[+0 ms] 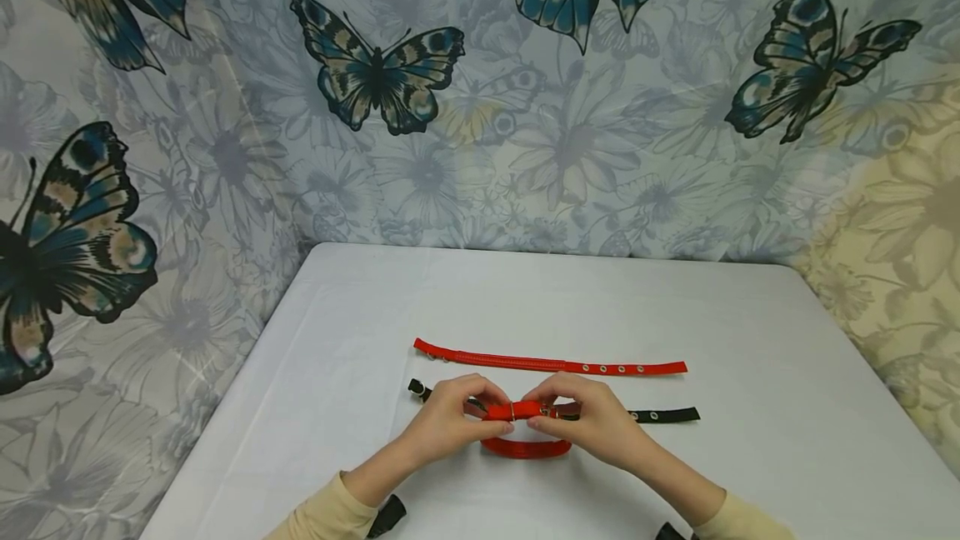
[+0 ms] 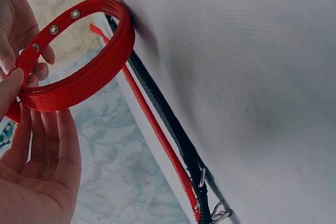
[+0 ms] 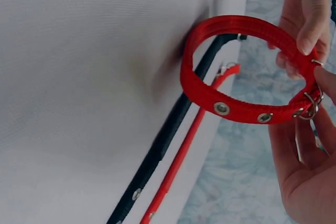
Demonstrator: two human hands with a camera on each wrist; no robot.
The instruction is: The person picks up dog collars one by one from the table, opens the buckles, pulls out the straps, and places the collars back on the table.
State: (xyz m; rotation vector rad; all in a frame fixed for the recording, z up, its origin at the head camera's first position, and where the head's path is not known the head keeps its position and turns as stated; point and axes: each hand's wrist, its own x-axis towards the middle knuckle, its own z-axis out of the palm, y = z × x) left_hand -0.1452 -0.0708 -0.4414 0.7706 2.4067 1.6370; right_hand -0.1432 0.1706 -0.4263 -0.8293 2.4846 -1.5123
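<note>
A red collar (image 1: 527, 447), closed into a loop by its buckle, is held up in front of the person between both hands. The left hand (image 1: 450, 417) pinches its strap near the metal keeper. The right hand (image 1: 596, 423) pinches it at the buckle side. In the right wrist view, metal eyelets show along the collar (image 3: 241, 115), with a buckle and ring (image 3: 311, 105) by the right thumb. Behind the hands lies a black collar (image 1: 675, 416), stretched out flat and partly hidden by them. Farther back, a second red collar (image 1: 517, 362) lies straight.
All this is on a table with a white cover (image 1: 360, 298). Butterfly-patterned fabric (image 1: 480, 182) hangs behind the table and along its left side. Dark bands (image 1: 387, 516) show at the person's sleeves, near the table's front.
</note>
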